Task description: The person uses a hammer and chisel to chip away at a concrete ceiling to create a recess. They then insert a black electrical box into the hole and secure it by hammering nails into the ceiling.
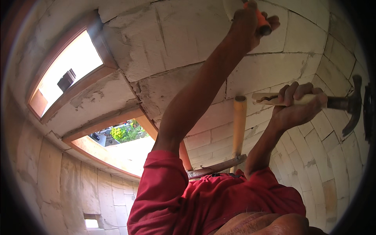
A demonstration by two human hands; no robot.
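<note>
At the top of the view my left hand [246, 21], raised against the block wall, grips a tool with an orange handle [261, 18] and a dark end cap. Some of its fingers stand off the handle. A pale curved edge shows beside that hand, but the picture's rim cuts it off, so I cannot tell the tool's kind. My right hand [299, 103], at the right, is closed around the pale handle of a claw hammer [354, 105]. The dark metal head points right, away from my fist, and the rough handle end sticks out to the left.
Pale block walls [172, 31] with mortar joints surround me. At the left are two wood-framed openings [105, 72], with green plants [127, 132] outside the lower one. An upright bamboo pole [239, 125] and a rough wooden bar [215, 167] stand behind my arms.
</note>
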